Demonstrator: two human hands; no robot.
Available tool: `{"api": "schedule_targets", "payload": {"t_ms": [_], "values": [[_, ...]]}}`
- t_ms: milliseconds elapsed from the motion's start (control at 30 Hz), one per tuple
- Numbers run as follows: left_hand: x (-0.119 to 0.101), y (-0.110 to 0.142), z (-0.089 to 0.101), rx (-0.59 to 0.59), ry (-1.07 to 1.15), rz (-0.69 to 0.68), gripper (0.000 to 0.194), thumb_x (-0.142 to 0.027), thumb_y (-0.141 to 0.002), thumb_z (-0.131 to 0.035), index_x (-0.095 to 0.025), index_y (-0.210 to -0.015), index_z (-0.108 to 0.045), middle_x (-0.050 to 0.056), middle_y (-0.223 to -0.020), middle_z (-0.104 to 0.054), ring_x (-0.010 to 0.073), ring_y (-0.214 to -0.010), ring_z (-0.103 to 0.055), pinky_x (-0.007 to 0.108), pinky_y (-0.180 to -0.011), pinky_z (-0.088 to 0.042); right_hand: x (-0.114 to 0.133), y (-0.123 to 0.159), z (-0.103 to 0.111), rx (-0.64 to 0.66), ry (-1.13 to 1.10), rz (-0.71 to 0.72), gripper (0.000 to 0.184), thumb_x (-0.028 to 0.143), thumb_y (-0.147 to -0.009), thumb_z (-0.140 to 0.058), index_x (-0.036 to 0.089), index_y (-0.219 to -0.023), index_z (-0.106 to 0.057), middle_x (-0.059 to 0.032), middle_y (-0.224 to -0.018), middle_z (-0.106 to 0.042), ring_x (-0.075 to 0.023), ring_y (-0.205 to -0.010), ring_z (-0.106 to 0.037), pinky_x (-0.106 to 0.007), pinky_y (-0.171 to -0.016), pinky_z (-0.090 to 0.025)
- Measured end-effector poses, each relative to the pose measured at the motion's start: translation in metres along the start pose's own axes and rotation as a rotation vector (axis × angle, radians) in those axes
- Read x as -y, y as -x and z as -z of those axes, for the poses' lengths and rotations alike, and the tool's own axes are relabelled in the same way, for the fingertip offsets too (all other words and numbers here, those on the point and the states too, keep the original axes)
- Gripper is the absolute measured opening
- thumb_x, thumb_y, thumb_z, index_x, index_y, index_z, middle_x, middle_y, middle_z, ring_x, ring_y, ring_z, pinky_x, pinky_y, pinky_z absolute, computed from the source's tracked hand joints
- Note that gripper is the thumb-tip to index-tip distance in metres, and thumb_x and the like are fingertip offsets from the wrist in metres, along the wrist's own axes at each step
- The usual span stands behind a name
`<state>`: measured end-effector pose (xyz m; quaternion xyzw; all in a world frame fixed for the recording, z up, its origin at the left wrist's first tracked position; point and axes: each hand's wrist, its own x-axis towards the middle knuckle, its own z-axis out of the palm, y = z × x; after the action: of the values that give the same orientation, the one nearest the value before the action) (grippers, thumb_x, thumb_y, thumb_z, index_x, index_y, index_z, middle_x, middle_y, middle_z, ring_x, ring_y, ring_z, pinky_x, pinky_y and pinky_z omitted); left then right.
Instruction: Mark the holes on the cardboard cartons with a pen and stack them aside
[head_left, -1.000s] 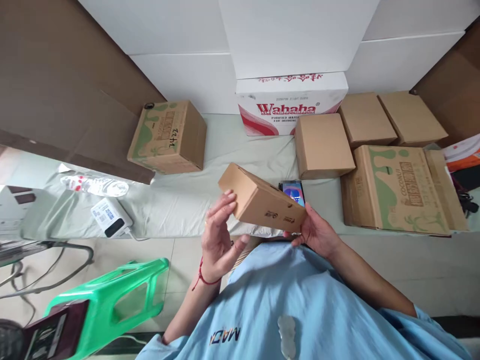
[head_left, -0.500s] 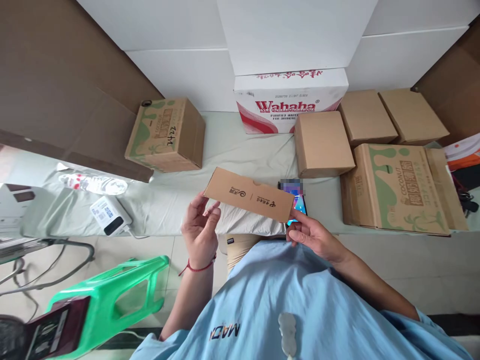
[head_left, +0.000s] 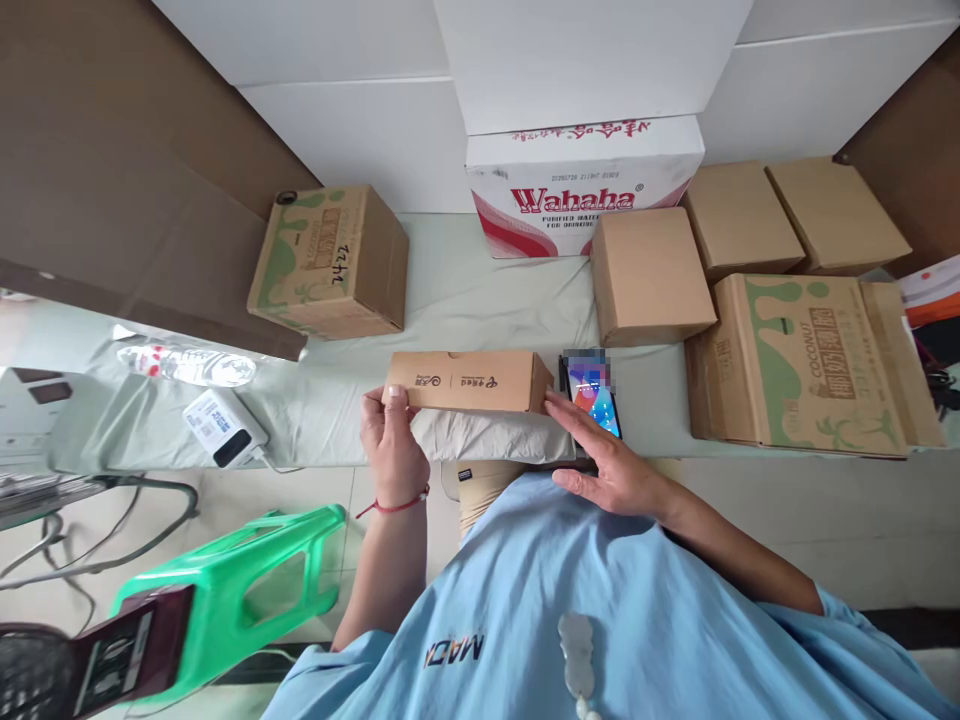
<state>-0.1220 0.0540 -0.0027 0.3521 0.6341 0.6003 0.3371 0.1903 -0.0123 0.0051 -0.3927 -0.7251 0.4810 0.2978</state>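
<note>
A long, narrow brown cardboard box with a small printed logo lies level just above the pale cloth-covered table. My left hand grips its left end, thumb on the front face. At the box's right end my right hand has its fingers stretched out flat, their tips against the box. A phone with a lit screen lies on the table just right of the box, partly under my right fingers.
Cardboard boxes ring the table: a green-printed one at left, a white Wahaha carton at the back, plain brown boxes and a large coconut-print box at right. A water bottle and white charger lie left. A green stool stands below.
The narrow box has been turned from a tilted hold to level and lowered toward the table. My right hand has gone from gripping its end to lying flat against it.
</note>
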Motion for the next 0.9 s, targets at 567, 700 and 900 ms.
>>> {"api": "schedule_targets", "payload": {"t_ms": [567,700,900], "values": [[-0.024,0.014,0.009,-0.013,0.157,0.071,0.062,-0.077,-0.098,-0.059,-0.019,-0.102,-0.081,0.011,-0.105,-0.083,0.0233,-0.102,-0.077,0.035,-0.095,-0.058,0.001,-0.001,0.012,-0.053,0.05,-0.077,0.059,0.037,-0.108,-0.068,0.032,-0.166,-0.056,-0.0142,-0.183,-0.041,-0.0321,-0.173,-0.035,-0.064,-0.14,-0.033],[-0.008,0.014,0.0,0.07,0.053,0.072,0.064,-0.077,-0.101,-0.059,-0.017,-0.106,-0.081,0.013,-0.111,-0.085,0.0254,-0.107,-0.08,0.038,-0.099,-0.06,-0.014,-0.005,0.003,-0.103,-0.141,-0.147,0.057,0.046,-0.108,-0.067,0.035,-0.163,-0.058,-0.0113,-0.182,-0.043,-0.0312,-0.171,-0.039,-0.061,-0.139,-0.037],[0.027,0.007,0.019,0.095,0.022,0.235,0.07,-0.085,-0.094,-0.062,-0.018,-0.107,-0.076,0.015,-0.109,-0.085,0.0256,-0.105,-0.082,0.038,-0.094,-0.061,-0.029,-0.002,-0.014,-0.214,-0.272,-0.229,0.063,0.048,-0.108,-0.065,0.03,-0.167,-0.051,-0.0163,-0.167,-0.06,-0.029,-0.155,-0.061,-0.057,-0.131,-0.05]]}}
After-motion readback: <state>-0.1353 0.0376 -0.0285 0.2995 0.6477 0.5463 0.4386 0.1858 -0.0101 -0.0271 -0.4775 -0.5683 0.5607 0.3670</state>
